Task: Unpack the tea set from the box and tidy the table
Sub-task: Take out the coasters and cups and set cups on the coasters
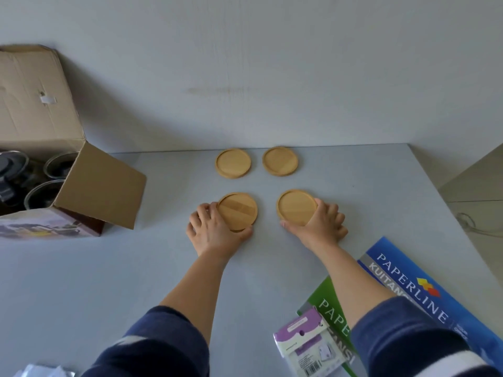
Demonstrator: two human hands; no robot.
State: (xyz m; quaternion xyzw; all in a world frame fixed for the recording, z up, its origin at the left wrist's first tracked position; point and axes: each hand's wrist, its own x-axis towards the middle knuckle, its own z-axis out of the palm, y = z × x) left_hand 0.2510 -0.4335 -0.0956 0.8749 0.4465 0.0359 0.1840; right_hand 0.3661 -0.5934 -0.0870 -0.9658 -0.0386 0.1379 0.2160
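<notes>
Several round wooden coasters lie flat on the grey table in a square layout. My left hand [215, 229] grips the near-left coaster [238, 210] by its left and lower rim. My right hand [321, 224] holds the near-right coaster [296, 206] by its right and lower rim. The far-left coaster [233, 163] and the far-right coaster [280, 161] sit untouched near the wall. At the left, the open cardboard box [100, 186] holds glass cups [43, 194] and a dark-lidded glass pot [11, 170].
Blue and green paper packs [424, 284] and a purple-and-white packet [307, 346] lie at the near right. Crumpled clear plastic [43, 371] shows at the bottom left. The table [136, 268] meets a pale wall at the back; its right edge drops to the floor.
</notes>
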